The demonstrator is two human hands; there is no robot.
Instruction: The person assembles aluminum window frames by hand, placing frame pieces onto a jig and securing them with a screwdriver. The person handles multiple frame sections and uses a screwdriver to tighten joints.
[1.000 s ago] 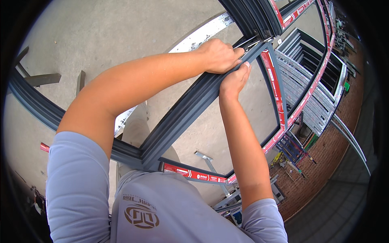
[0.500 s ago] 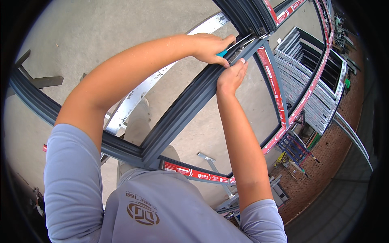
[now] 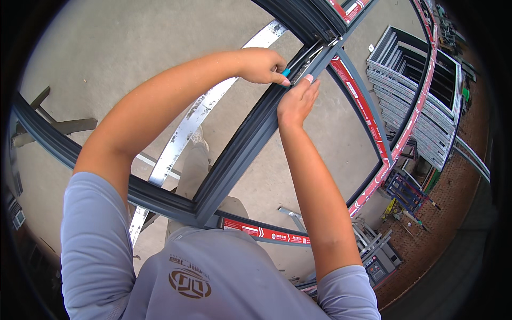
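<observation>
My left hand [image 3: 262, 65] is closed round the teal handle of a screwdriver [image 3: 286, 72]. Its thin shaft slants up and to the right, along the groove of a dark grey window frame bar [image 3: 241, 145]. Beside the shaft, a bright metal hardware strip [image 3: 305, 66] lies on the bar near the frame's far corner. On the right side of that bar, just below the strip, rests my right hand [image 3: 296, 104], fingers stretched out and thumb toward the metal. The screwdriver's tip is too small to make out clearly.
A scuffed silver support bar [image 3: 200, 109] runs beneath the frame. Red-and-white tape [image 3: 266, 233] covers the outer frame edges. Several framed panels [image 3: 408, 101] are stacked at the right, with a blue rack [image 3: 404, 193] nearer. A dark metal leg [image 3: 74, 126] stands at left.
Both hands have shifted slightly left in the picture, and the view has moved with them. The screwdriver stays in my left hand; my right hand remains on the bar.
</observation>
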